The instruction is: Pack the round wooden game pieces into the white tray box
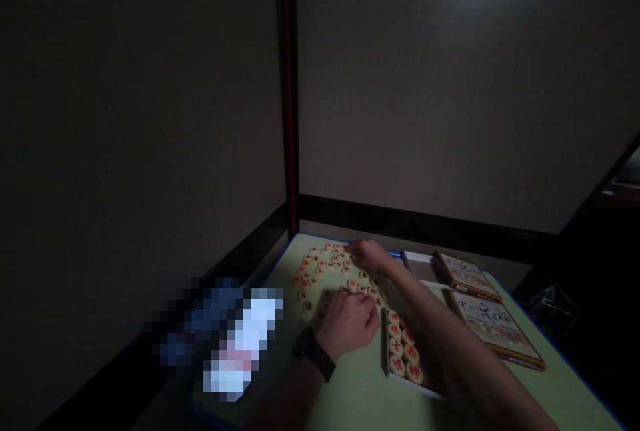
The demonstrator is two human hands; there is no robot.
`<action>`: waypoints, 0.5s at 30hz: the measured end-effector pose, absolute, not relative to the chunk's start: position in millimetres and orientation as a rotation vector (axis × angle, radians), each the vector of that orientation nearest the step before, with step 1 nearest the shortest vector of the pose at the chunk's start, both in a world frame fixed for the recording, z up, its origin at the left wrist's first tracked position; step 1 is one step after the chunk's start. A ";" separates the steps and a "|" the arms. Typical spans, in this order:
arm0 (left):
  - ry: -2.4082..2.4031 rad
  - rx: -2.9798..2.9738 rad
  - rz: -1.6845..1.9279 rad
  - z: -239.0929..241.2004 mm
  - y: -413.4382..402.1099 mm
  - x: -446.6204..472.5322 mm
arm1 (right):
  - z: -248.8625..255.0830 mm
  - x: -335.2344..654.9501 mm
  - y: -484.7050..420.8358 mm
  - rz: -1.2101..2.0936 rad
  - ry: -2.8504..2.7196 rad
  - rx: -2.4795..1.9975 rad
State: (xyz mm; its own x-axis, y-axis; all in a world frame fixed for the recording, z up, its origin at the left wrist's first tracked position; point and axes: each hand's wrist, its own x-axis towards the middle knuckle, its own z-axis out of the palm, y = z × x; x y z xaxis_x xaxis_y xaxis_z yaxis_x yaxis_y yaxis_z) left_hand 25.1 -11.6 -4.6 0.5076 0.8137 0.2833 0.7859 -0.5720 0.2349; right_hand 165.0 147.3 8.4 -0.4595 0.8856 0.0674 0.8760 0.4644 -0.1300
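Note:
Round wooden xiangqi pieces [321,270] with red or dark characters lie scattered over the far part of the pale green table. My left hand [350,319], with a dark watch at the wrist, is curled low among the nearer pieces; its fingertips are hidden. Farther off, my right hand [370,255] reaches across to the back of the spread, its fingers bent down beside pieces there. What sits in those fingers is too small to tell. Under my right forearm stands an open box [387,344], holding red-marked pieces in two rows; my arm covers part of it.
Two flat printed boxes [495,324] lie on the right of the table [360,394], with an open pale tray [423,267] behind them. A blurred-out bright object [245,344] is at the left edge. Walls [425,97] meet behind the table. A bin [555,311] stands right.

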 end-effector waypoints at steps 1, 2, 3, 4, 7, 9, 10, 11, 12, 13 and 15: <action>1.419 2.660 0.560 -4.7 -12.0 25.1 | 7.4 159.5 148.9 0.105 -2.594 -1.548; 1.424 2.657 0.555 -5.0 -12.1 24.9 | 6.6 155.1 150.0 0.094 -2.608 -1.540; 1.427 2.652 0.545 -5.3 -12.0 24.8 | 6.1 151.9 150.7 0.084 -2.622 -1.533; 1.428 2.649 0.535 -5.6 -12.0 24.9 | 5.9 149.5 151.2 0.074 -2.634 -1.529; 1.415 2.654 0.515 -6.3 -12.7 26.1 | 6.1 145.8 151.9 0.052 -2.662 -1.529; 1.398 2.661 0.496 -6.6 -13.9 27.6 | 6.2 144.6 152.2 0.044 -2.672 -1.544; 1.390 2.664 0.485 -6.8 -14.5 28.3 | 6.1 144.1 152.4 0.042 -2.676 -1.553; 1.386 2.665 0.476 -7.2 -15.1 29.0 | 5.8 143.6 152.3 0.040 -2.679 -1.561; 1.385 2.666 0.470 -7.8 -15.5 29.6 | 5.5 143.2 152.2 0.038 -2.681 -1.568; 1.386 2.667 0.466 -8.4 -15.7 30.0 | 5.1 142.9 151.8 0.037 -2.681 -1.574; 1.387 2.671 0.468 -9.9 -15.6 30.5 | 4.6 142.5 150.9 0.036 -2.676 -1.585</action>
